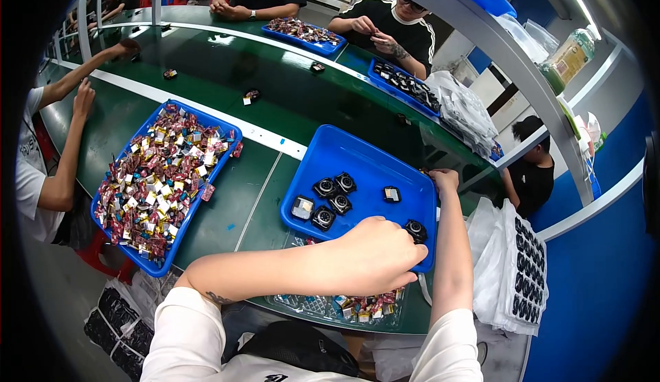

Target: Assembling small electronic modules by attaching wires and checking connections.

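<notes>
Seven small black device housings (339,204) are lying in a shallow blue tray (371,155); five are clustering toward its left side, one is sitting alone near the middle, and one is resting close to the right wall, just beside the left hand (385,255). Two of them are showing pale, squarish faces, the others dark round centres. The left forearm is crossing in front of the tray's near edge, and its fingers are curling in narrowly toward the palm; whether they are gripping anything, I cannot tell. The right hand (444,178) is reaching to the tray's far right corner with its fingers bending, and what they are holding, if anything, is not showing clearly. Under the left forearm, a clear plastic tray (295,304) is holding more small red, white and yellow parts. Further left, a second blue tray (156,269) is brimming with similar parts on the green table (227,196). To the right, a white tray (510,306) is standing tilted, carrying rows of black pieces.
</notes>
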Demonstrator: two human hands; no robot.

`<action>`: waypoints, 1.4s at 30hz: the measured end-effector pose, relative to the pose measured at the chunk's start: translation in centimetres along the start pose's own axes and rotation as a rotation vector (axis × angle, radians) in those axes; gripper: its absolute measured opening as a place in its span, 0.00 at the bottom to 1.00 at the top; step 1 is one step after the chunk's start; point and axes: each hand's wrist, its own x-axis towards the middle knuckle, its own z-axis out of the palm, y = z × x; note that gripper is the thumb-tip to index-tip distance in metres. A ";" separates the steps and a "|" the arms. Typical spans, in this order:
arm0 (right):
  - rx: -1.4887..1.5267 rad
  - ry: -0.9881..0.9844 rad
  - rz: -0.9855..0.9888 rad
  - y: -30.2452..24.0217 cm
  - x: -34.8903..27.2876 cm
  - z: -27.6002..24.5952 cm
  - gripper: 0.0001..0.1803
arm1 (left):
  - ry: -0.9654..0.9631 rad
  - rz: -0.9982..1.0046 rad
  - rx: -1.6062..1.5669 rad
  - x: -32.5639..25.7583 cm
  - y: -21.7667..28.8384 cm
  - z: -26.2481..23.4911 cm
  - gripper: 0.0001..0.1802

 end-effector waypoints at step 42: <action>0.459 -0.054 -0.204 3.0 -5.6 -2.8 0.13 | -0.115 0.052 0.027 -0.2 0.6 0.5 0.15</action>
